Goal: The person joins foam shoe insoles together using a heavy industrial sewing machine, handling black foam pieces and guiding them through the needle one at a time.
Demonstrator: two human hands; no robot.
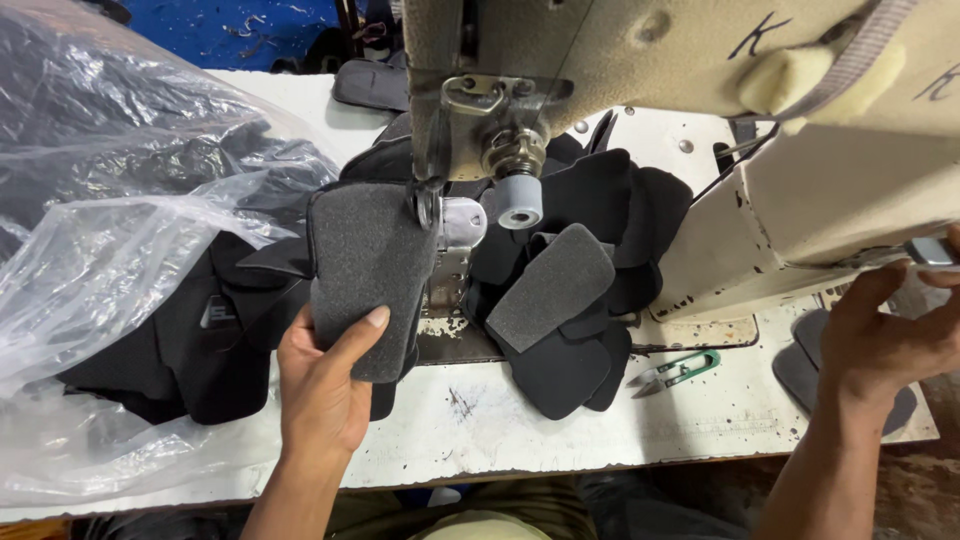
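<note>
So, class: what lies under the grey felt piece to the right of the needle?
The grey felt piece rests tilted on a pile of black fabric pieces on the white table. How many pieces lie beneath is hidden.

A grey felt-like padded piece (365,275) stands upright at the sewing machine's needle.

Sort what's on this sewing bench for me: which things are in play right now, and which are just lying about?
In play:
- grey felt piece, held by the left hand at the sewing machine
- right hand, on the machine's right end

Lying about:
- pile of cut pieces
- green thread snips
- clear plastic bag over dark pieces
- white table
</note>
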